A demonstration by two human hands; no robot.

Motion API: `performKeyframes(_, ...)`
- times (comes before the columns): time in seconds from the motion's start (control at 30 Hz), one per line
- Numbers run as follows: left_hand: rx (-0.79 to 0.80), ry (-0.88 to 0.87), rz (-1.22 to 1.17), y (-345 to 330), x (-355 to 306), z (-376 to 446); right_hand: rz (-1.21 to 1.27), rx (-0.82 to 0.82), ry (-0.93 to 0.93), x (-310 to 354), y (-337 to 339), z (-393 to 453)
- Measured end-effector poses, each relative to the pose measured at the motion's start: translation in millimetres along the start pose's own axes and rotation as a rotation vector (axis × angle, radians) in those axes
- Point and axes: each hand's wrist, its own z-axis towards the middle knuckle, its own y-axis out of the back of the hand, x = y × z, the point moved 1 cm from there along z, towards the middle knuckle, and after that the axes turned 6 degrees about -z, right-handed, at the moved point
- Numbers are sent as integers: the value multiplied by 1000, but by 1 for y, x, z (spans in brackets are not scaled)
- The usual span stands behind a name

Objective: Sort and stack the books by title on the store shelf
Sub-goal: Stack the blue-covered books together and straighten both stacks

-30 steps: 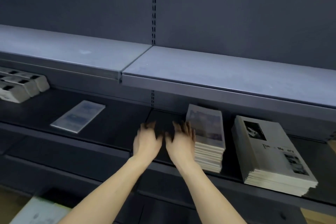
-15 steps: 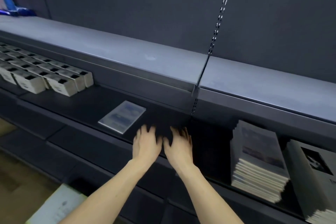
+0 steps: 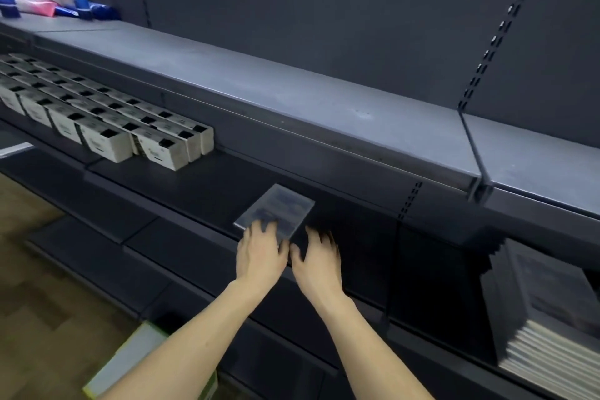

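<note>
Books are split for now, one loose book lying flat and alone on the dark shelf, well apart from the stack at right, so the left hand reaches spread-fingered over its near edge while the right hand hovers open beside, probably to gather it.

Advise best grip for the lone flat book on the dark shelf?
Take the single book by its near short edge, coming from the front of the shelf. It lies flat and thin, so a top pinch probably fails; slide it toward the lip, thumb above, fingers beneath. The left hand already overlaps that edge.
</note>
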Motion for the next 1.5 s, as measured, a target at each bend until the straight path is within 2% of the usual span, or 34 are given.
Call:
performKeyframes(0.33, 24, 53, 8, 7, 47, 41, -35, 89, 0, 17, -49, 29)
performKeyframes(0.7, 210, 182, 49, -29, 75, 87, -113, 303, -171, 8, -92, 72)
performKeyframes(1.0, 271, 296, 170, -45, 67, 102, 4, 225, -220, 10, -105, 82)
performKeyframes(1.17, 273, 485, -94, -37, 62, 102, 68, 147, -296, 5, -99, 86)
performKeyframes(1.23, 285, 520, -104, -35, 62, 99, 104, 135, -303, 6, -94, 84)
performKeyframes(1.37, 354, 550, -101, -25, 54, 90, 123, 158, -351, 5, -86, 79)
performKeyframes(1.5, 327, 504, -56, -15, 44, 73, 112, 215, -455, 3, -76, 70)
